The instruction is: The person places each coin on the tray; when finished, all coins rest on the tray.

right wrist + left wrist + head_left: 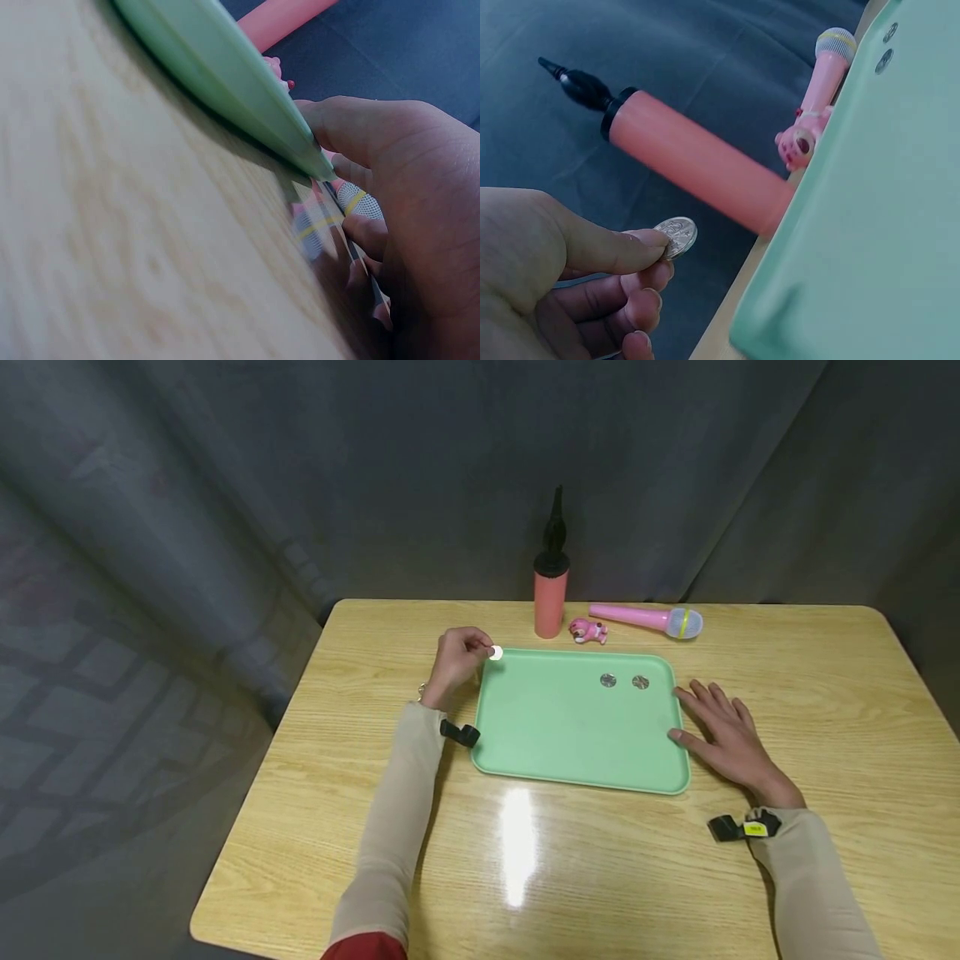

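Note:
Between thumb and index finger my left hand [459,662] pinches a silver coin [679,237], held at the far left corner of a green tray [577,727]. In the head view that coin shows as a bright white disc. Two more coins lie flat on the tray near its far right corner, a left coin [608,680] and a right coin [641,682]. My right hand [723,735] rests at the tray's right edge with fingers spread and extended, its thumb and index finger at the rim. In the right wrist view the hand's underside is partly hidden.
Behind the tray stands a coral hand pump [550,597] with a black nozzle. Beside it lie a small pink bear figure [588,631] and a pink toy microphone [648,619]. A dark curtain [450,485] hangs behind the wooden table [600,877].

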Motion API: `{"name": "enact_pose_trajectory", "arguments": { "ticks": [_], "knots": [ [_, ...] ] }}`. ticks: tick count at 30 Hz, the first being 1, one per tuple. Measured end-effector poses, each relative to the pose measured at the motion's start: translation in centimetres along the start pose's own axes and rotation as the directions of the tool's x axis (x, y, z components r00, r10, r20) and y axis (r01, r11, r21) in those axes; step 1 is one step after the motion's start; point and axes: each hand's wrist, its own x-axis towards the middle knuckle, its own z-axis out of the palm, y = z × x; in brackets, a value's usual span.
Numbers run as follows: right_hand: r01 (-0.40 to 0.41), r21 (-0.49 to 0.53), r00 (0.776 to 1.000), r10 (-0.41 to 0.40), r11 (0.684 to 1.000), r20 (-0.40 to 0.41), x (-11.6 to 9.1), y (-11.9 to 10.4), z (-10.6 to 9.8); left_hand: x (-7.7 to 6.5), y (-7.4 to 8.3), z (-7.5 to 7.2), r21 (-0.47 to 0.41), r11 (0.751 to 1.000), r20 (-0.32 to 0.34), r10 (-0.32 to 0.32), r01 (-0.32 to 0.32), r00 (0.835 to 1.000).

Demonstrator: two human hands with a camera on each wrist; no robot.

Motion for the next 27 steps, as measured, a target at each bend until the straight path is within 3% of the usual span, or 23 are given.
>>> {"name": "enact_pose_trajectory", "arguments": {
  "ticks": [17,27],
  "knots": [
    [0.001,-0.002,1.000,-0.001,1.000,0.002,0.0,0.2,0.0,1.0,1.4,4.0,-0.009,1.000,0.086,-0.018,0.019,0.996],
    [0.008,0.006,1.000,-0.008,1.000,-0.006,0.0,0.2,0.0,1.5,1.7,6.8,0.035,0.999,0.127,0.028,-0.033,0.991]
  ]
}}
